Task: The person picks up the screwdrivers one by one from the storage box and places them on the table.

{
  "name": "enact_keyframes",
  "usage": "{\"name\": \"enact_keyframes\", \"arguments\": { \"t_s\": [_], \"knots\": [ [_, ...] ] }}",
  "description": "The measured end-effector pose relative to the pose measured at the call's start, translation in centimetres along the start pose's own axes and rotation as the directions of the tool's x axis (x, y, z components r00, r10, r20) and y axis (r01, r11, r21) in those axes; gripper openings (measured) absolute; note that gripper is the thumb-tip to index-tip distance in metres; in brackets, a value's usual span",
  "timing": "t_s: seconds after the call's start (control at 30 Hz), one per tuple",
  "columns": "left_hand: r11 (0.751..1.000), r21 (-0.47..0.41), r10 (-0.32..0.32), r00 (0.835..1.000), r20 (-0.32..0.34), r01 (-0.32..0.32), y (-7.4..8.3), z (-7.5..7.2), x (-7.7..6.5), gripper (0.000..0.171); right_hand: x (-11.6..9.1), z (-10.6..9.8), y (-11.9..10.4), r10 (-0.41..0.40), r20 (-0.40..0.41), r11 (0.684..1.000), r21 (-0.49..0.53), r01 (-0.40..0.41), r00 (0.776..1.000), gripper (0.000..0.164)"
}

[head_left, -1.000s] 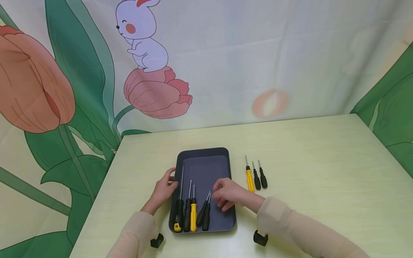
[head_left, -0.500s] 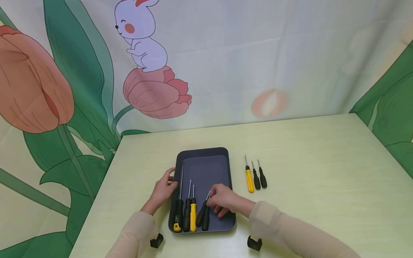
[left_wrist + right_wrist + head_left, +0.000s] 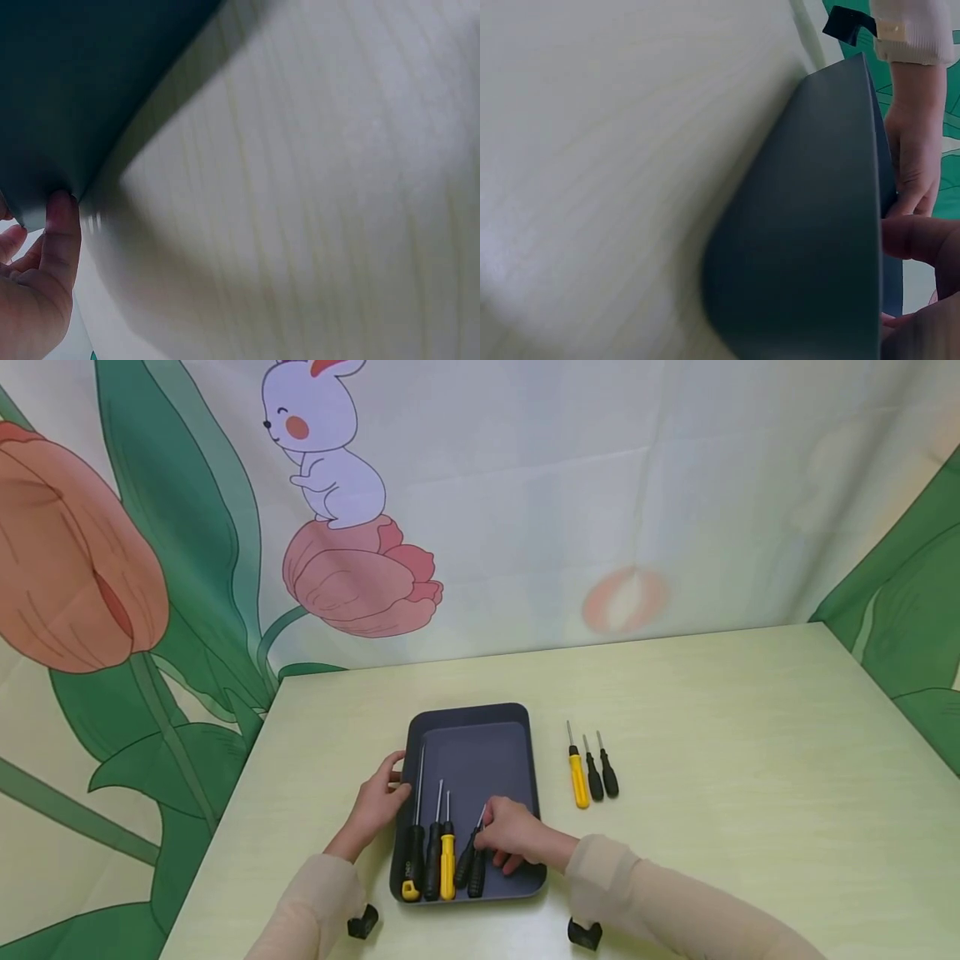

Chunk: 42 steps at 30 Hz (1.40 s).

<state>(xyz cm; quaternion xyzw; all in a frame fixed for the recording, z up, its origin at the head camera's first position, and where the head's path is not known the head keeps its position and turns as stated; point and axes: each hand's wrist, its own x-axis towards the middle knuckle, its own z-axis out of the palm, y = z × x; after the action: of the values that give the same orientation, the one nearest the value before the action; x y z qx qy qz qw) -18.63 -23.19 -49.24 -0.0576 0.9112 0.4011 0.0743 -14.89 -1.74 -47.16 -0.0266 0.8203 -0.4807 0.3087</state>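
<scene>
A dark blue-grey tray (image 3: 491, 752) lies on the table, with several screwdrivers side by side in its near half. My left hand (image 3: 381, 797) grips its left rim between thumb and fingers; the left wrist view shows the thumb (image 3: 62, 217) against the tray wall. Inside the tray, my right hand (image 3: 513, 833) pinches a small black screwdriver (image 3: 476, 872) near the top of its handle, the fingers covering most of its shaft. Just left lie another small black screwdriver (image 3: 464, 867), a yellow screwdriver (image 3: 447, 864), a black one (image 3: 432, 860) and a long black-and-yellow one (image 3: 413, 860).
On the table (image 3: 712, 735), right of the tray, lie a yellow screwdriver (image 3: 578, 781) and two small black screwdrivers (image 3: 594, 782). A printed cloth (image 3: 510, 568) hangs behind the table's back edge. Black wrist-worn pieces hang below both sleeves.
My right hand has moved left and toward the near side, down onto the right-hand small black screwdriver in the tray. The left hand keeps its hold on the rim.
</scene>
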Motion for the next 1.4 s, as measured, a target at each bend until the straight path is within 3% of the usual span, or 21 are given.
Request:
{"name": "enact_keyframes", "arguments": {
  "t_s": [0.73, 0.97, 1.4],
  "knots": [
    [1.000, 0.009, -0.013, 1.000, 0.012, 0.013, -0.1, 0.0, 0.0, 0.051, 0.1, 1.1, 0.4, -0.076, -0.111, 0.986, -0.159, 0.057, 0.991, 0.024],
    [1.000, 0.010, -0.002, 1.000, 0.010, 0.002, 0.1, 0.0, -0.1, 0.051, 0.2, 1.5, 0.2, -0.079, -0.146, 0.978, -0.202, 0.048, 0.986, 0.045],
    [1.000, 0.018, -0.005, 1.000, 0.001, 0.005, 0.0, 0.0, -0.1, 0.051, 0.1, 1.7, 0.3, -0.091, -0.161, 0.973, -0.226, 0.053, 0.983, 0.067]
  ]
}}
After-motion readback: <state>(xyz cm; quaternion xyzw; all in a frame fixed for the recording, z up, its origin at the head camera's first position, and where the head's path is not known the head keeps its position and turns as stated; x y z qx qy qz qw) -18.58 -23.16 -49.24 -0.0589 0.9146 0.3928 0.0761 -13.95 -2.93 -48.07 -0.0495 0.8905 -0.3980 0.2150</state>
